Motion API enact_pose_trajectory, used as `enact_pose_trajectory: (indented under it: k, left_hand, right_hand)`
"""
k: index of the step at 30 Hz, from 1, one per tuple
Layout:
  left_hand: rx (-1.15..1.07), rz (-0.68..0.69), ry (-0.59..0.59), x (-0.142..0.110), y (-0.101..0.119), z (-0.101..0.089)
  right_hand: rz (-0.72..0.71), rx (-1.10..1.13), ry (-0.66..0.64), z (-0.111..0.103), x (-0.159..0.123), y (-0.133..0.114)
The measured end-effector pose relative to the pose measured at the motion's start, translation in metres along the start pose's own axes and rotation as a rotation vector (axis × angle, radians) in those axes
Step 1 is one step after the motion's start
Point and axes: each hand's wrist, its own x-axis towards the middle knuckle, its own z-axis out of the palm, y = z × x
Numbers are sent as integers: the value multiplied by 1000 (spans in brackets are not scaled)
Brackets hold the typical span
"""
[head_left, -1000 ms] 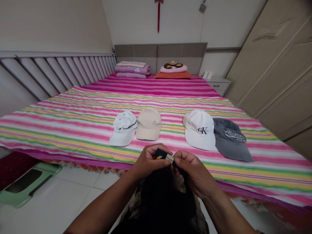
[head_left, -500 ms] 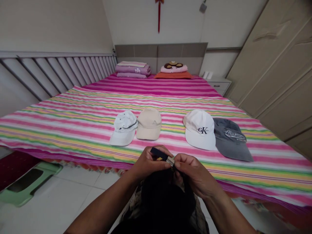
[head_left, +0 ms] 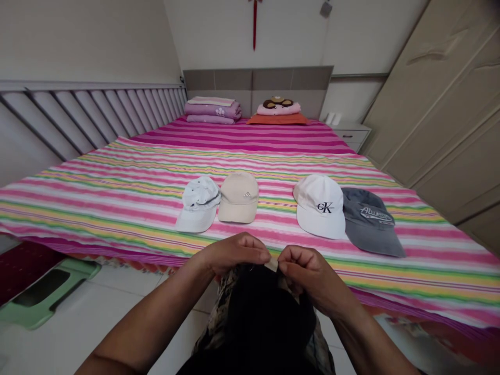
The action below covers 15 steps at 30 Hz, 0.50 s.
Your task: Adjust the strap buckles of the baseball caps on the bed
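My left hand [head_left: 234, 255] is closed at the bed's near edge, thumb and fingers pinching one end of a strap with a small pale buckle [head_left: 272, 264]. From the other side, my right hand [head_left: 310, 273] pinches the strap's dark end. Whatever the strap belongs to is hidden by my hands and the dark clothing below them. Just beyond, on the bed, lie a pale cap [head_left: 200, 203] and a beige cap [head_left: 239, 197]. To their right are a white cap [head_left: 321, 205] with dark letters and a grey cap [head_left: 371, 221], touching each other.
A striped sheet [head_left: 117, 198] covers the bed. Folded purple bedding [head_left: 213, 110] and a pink pile [head_left: 278, 108] lie by the headboard [head_left: 219, 80]. On the floor at left stands a green stool [head_left: 50, 291]. A railing [head_left: 97, 86] runs along the left side.
My left hand has turned over, its back now facing up. The dark strap piece that stuck up from it is hidden. My right hand has hardly moved.
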Motion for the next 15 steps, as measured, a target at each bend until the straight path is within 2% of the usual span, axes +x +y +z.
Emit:
enact_pose_trajectory:
  k: [3, 8, 11, 15]
  left_hand:
    - [-13, -86, -16, 0, 1, 3]
    - [-147, -50, 39, 2, -3, 5]
    - [-214, 13, 38, 3, -5, 0]
    - [-326, 101, 45, 3, -3, -9]
  right_hand:
    - [-2, -23, 0, 0, 0, 1]
    - [10, 58, -34, -3, 1, 0]
    - [46, 102, -138, -16, 5, 3]
    - [120, 102, -290, -41, 11, 20]
